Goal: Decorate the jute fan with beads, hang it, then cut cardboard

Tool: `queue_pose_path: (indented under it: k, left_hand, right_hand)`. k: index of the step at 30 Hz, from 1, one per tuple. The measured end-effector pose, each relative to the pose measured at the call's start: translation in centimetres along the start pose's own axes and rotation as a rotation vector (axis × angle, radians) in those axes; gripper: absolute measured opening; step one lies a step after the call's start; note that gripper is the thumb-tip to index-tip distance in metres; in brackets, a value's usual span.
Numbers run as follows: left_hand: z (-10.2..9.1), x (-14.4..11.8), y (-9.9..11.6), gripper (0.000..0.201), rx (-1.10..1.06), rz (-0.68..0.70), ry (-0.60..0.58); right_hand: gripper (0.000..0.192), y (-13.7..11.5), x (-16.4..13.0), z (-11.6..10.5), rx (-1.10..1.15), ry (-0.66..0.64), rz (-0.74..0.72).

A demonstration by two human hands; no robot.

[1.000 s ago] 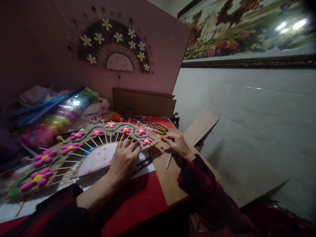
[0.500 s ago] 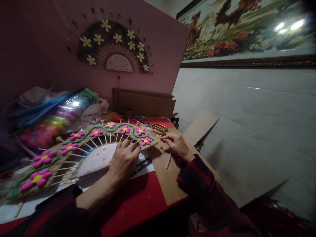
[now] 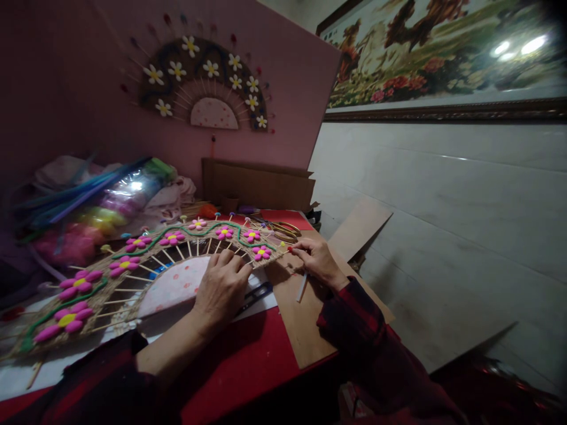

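Observation:
A fan-shaped craft piece [image 3: 175,284] of sticks and twine lies across the table, with a polka-dot half-round at its centre. Pink flowers [image 3: 261,252] with yellow middles and a wavy green strand decorate its outer band. Over the right part of the half-round and the sticks, my left hand [image 3: 222,286] is curled closed and grips the fan; its fingertips are partly hidden. At the fan's right end, my right hand [image 3: 319,260] pinches a small red ball [image 3: 290,249] at a stick's tip. A small yellow ball [image 3: 282,244] sits just beside it.
Gold-handled scissors [image 3: 287,231] lie behind my right hand. A dark-handled cutter [image 3: 257,294] and a white strip [image 3: 302,287] are near the brown board [image 3: 301,336]. Bagged colourful material [image 3: 110,203] is piled at left. A similar fan [image 3: 201,77] hangs on the pink panel.

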State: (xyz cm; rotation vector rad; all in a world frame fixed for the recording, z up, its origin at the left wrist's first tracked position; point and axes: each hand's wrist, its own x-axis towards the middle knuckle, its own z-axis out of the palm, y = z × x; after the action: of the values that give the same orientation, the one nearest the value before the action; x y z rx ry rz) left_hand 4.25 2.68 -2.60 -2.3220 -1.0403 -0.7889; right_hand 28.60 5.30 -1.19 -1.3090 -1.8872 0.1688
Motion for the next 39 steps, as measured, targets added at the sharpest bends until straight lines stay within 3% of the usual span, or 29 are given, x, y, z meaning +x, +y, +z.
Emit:
queue_pose_path:
  k: [11, 31, 39]
  left_hand:
    - [-0.01, 0.08, 0.0, 0.007, 0.004, -0.001, 0.011]
    - [-0.17, 0.12, 0.05, 0.017, -0.002, 0.014, 0.038]
    - [0.03, 0.1, -0.02, 0.01, 0.018, 0.009, 0.001]
  right_hand:
    - [0.013, -0.05, 0.01, 0.03, -0.006, 0.005, -0.003]
    - [0.014, -0.44, -0.13, -0.21, -0.076, 0.007, -0.037]
    - [0.014, -0.67, -0.3, -0.04, -0.134, 0.025, -0.05]
